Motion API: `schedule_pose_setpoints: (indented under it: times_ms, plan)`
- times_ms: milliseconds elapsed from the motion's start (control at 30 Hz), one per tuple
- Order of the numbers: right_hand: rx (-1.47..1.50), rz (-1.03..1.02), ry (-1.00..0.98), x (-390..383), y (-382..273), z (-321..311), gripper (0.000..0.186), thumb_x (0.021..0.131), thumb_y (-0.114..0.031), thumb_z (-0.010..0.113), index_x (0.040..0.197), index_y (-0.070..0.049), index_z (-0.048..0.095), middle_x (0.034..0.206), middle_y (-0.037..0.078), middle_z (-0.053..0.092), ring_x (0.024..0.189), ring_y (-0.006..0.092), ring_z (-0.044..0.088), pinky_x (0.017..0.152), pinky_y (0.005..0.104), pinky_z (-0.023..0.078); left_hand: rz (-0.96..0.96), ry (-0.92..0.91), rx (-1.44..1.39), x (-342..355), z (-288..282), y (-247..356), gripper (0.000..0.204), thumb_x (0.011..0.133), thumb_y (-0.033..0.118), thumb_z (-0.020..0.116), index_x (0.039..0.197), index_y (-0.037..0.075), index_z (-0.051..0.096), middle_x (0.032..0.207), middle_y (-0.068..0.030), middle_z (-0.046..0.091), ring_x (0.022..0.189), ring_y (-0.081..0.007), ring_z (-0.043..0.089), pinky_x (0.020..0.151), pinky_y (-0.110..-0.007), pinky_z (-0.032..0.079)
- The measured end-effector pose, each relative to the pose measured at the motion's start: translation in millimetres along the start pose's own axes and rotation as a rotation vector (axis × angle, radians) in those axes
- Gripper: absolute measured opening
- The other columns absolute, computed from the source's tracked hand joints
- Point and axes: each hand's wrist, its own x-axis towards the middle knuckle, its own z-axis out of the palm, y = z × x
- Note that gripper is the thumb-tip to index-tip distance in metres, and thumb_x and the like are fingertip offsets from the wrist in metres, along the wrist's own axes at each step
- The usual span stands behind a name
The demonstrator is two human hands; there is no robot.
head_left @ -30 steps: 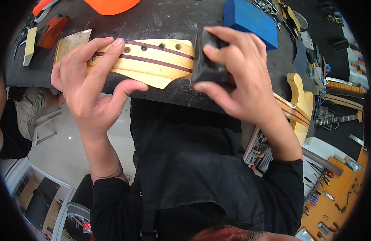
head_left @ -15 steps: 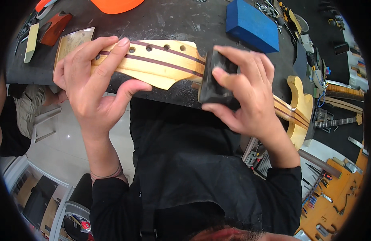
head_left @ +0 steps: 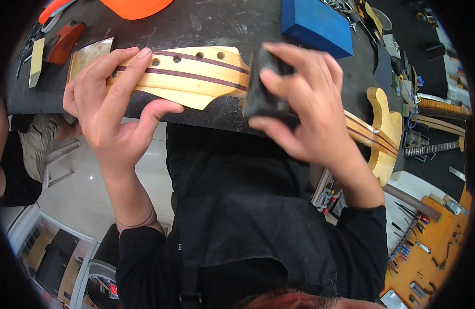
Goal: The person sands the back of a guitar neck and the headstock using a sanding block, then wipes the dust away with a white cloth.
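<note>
A pale wooden guitar neck with dark stripes runs across the bench edge. Its headstock [head_left: 196, 85], pierced by a row of round holes, lies at the left, and the pale guitar body [head_left: 380, 110] is at the right. My left hand [head_left: 114, 100] grips the outer end of the headstock, fingers over the top and thumb at the near edge. In my right hand [head_left: 312, 95] is a dark block [head_left: 268, 90], fingers on its far side and thumb on its near side. That block, blurred, sits across the neck beside the headstock and hides the part beneath.
On the dark bench [head_left: 211, 26] are a large blue block [head_left: 317, 26], an orange object [head_left: 137, 6], a red-brown tool [head_left: 65, 41] and a pale wooden strip [head_left: 36, 63]. Other guitar necks [head_left: 433, 149] and hand tools lie at the right. Another person's leg [head_left: 36, 149] shows at left.
The whole view has shifted, so the bench things appear slightly farther left. My left hand keeps its grip on the headstock; my right hand still holds the dark block near the same part of the neck.
</note>
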Motion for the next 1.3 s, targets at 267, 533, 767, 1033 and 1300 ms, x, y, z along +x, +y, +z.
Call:
schedule_pose_setpoints:
  times_ms: [267,533,767,1033,1300]
  plan:
    - [-0.026,-0.026,0.013,5,7,3,0.065,0.078,-0.035,0.099,0.129,-0.007,0.069,0.152,0.021,0.069,0.128,0.0421,0.068,0.118,0.0548,0.039,-0.011,-0.014,0.005,-1,0,1,0.073,0.080,0.057,0.091,0.136,0.011,0.085,0.134,-0.0050,0.081,0.122,-0.0250,0.072,0.116,-0.042,0.040]
    - [-0.035,-0.023,0.008,10,10,6,0.067,0.078,-0.036,0.099,0.130,-0.006,0.068,0.152,0.022,0.069,0.130,0.0423,0.068,0.119,0.0536,0.037,0.001,0.003,-0.011,0,0,0,0.073,0.079,0.058,0.091,0.136,0.012,0.085,0.135,-0.0042,0.080,0.123,-0.0244,0.071,0.116,-0.042,0.040]
    - [-0.106,-0.016,0.040,13,11,11,0.069,0.076,-0.037,0.100,0.129,-0.005,0.069,0.151,0.022,0.070,0.128,0.0419,0.068,0.119,0.0530,0.038,0.004,0.021,-0.025,1,4,-1,0.073,0.078,0.058,0.092,0.136,0.013,0.085,0.135,-0.0031,0.080,0.124,-0.0241,0.070,0.116,-0.043,0.039]
    - [-0.115,0.019,0.063,12,8,12,0.067,0.075,-0.035,0.101,0.128,-0.007,0.070,0.151,0.022,0.069,0.129,0.0414,0.068,0.118,0.0528,0.038,0.001,0.009,-0.013,0,2,-1,0.072,0.078,0.058,0.092,0.135,0.014,0.086,0.135,-0.0030,0.080,0.123,-0.0243,0.071,0.116,-0.042,0.038]
    - [-0.142,0.027,0.076,12,9,14,0.065,0.078,-0.038,0.099,0.127,-0.006,0.070,0.150,0.022,0.070,0.127,0.0390,0.068,0.117,0.0507,0.038,0.003,0.014,-0.017,1,3,-1,0.073,0.078,0.059,0.092,0.134,0.013,0.086,0.135,-0.0031,0.080,0.123,-0.0230,0.070,0.116,-0.042,0.038]
